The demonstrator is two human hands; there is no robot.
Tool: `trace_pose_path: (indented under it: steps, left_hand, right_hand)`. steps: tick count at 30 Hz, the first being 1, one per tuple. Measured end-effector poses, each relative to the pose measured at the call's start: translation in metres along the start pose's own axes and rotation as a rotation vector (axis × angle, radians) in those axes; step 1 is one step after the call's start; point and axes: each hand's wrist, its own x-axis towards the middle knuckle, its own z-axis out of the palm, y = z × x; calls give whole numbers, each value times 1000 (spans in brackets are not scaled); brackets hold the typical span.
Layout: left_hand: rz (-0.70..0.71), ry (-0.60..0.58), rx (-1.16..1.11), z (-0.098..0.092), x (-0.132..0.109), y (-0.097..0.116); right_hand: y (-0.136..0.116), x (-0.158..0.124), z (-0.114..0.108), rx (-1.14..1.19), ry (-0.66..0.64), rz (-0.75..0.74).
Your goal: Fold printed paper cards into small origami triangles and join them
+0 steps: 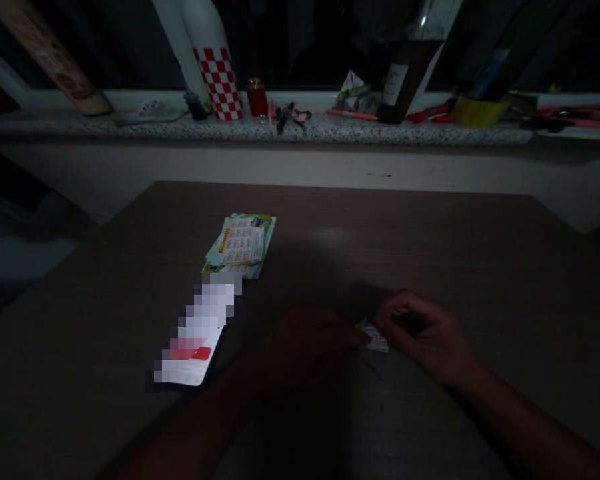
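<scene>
In dim light, my left hand (307, 343) and my right hand (425, 333) meet over a small printed piece of paper (376, 337) on the brown table (430, 240). Both hands have their fingers curled and pinched on the paper's edges. Most of the paper is hidden between the fingers. To the left lies a phone (197, 340) with a lit screen, and beyond it a stack of printed paper cards (241, 245).
A stone window ledge (290, 130) runs along the back, with a red-and-white checkered object (220, 80), a small red jar (256, 97), a dark bottle (403, 80), a yellow tape roll (475, 110) and pens on it.
</scene>
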Motion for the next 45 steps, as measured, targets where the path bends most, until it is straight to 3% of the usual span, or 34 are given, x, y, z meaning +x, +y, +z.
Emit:
trace_pose_path:
  steps: [9,15,21,28,33,38,45]
  left_hand:
    - [-83,172,-95,-5,6,-5]
    - [-206,160,-198,-5,10,-2]
    - [-371,241,-316,-7,12,4]
    - [-409,280,-476,-5,13,0]
    - [-583,362,-420,-4,17,-1]
    - [-731,435,-521,1,20,-1]
    - [-748,549,-639,8,20,-4]
  right_hand:
    - [-3,4,-9,125,-87,-104]
    - [-2,4,-6,83,-47,-123]
    - [-4,5,-5,80,-21,-4]
    - [-1,7,2,184,-3,139]
    - [3,10,19,375,85,318]
    - [7,12,27,500,115,438]
    - [4,12,31,547,169,473]
